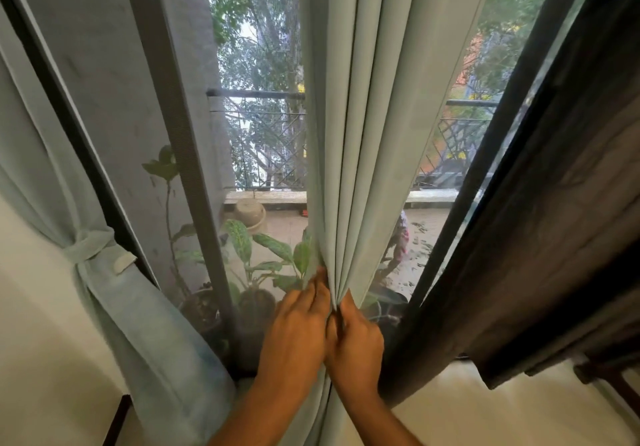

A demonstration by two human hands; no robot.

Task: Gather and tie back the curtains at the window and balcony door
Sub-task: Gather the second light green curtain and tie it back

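A: Right in the middle of the window, a pale blue-grey curtain (374,126) hangs in long folds, and both hands are on it low down.

B: The left hand (294,331) is clasped around the left side of the bunch, fingers curled into the pleats.

A: And the right hand (356,338) is pressed against it from the other side, closed on the same gathered cloth. Knuckles of the two hands are touching.

B: So the fabric narrows to a tight neck exactly between the hands, fans out wide above them, and drops straight down between the forearms below.

A: Over at the left edge, a second curtain (114,307) of the same colour is gathered against the wall, cinched by a matching tieback (90,248) with a pale tab sticking out.

B: To the right there is a dark curtain (561,237), brownish-black, hanging at a slant beside the dark window frame (498,175). It sits just beside the right hand without touching it.

A: Through the insect screen you can see potted plants (263,258) on the balcony floor, right behind the hands, and a metal railing (263,126) with lattice further back, trees beyond.

B: An upturned pot (247,211) sits near the balcony ledge too.

A: Whether any tie or band is in either hand, I can't tell; only cloth shows in the grip.
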